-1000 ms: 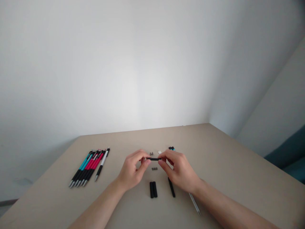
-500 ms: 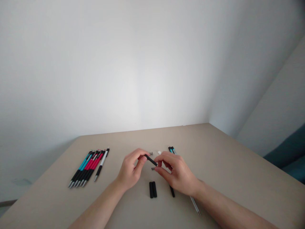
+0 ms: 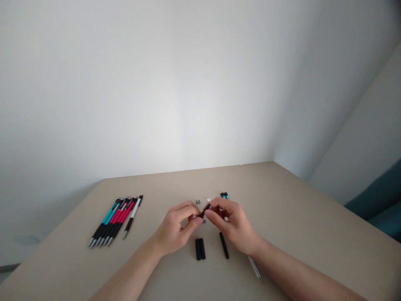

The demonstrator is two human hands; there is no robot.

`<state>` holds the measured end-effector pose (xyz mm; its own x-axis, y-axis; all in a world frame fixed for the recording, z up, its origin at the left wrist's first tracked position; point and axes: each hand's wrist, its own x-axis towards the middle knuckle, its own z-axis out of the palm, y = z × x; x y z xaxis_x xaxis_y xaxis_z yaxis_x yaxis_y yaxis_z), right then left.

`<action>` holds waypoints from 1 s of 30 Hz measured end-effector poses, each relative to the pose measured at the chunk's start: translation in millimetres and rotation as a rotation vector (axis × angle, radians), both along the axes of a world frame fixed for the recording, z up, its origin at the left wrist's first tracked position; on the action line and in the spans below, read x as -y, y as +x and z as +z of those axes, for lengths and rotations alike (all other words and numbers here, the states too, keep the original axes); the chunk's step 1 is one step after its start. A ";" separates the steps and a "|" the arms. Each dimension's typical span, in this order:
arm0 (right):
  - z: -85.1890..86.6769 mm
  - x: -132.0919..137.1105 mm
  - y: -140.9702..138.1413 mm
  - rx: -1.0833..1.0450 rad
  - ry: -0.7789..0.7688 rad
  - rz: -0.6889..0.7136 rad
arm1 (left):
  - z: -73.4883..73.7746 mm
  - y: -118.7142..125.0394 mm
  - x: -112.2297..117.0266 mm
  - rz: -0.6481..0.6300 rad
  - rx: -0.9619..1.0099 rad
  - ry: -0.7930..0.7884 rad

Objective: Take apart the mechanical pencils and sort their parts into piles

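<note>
Here, the left hand and right hand pinch opposite ends of a short matte-black tube above the beige table, presumably for control; two black cylindrical grips lie paired, seemingly sorted.

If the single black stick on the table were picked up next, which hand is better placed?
The right hand, I'd judge: the single black stick lies just below it in view, while the left hand is farther off. Both hands are pinching another black piece, though.
</note>
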<state>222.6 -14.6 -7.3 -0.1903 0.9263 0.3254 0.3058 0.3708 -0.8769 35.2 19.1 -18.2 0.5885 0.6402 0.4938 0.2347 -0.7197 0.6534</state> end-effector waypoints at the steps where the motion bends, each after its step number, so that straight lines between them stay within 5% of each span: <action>1: 0.3 -0.4 -0.5 -0.037 -0.035 0.005 | 0.2 0.2 0.1 -0.003 -0.004 -0.002; 12: -0.6 -3.1 2.4 -0.311 -0.241 0.185 | -0.3 0.3 0.3 0.009 0.025 -0.012; 23: 9.2 -5.8 1.5 -0.342 -0.694 0.206 | -2.0 -1.1 -2.8 0.002 -0.102 0.158; 30: 18.4 -11.1 21.3 -0.047 -0.441 0.216 | -2.6 -3.5 -1.3 0.098 -0.049 0.081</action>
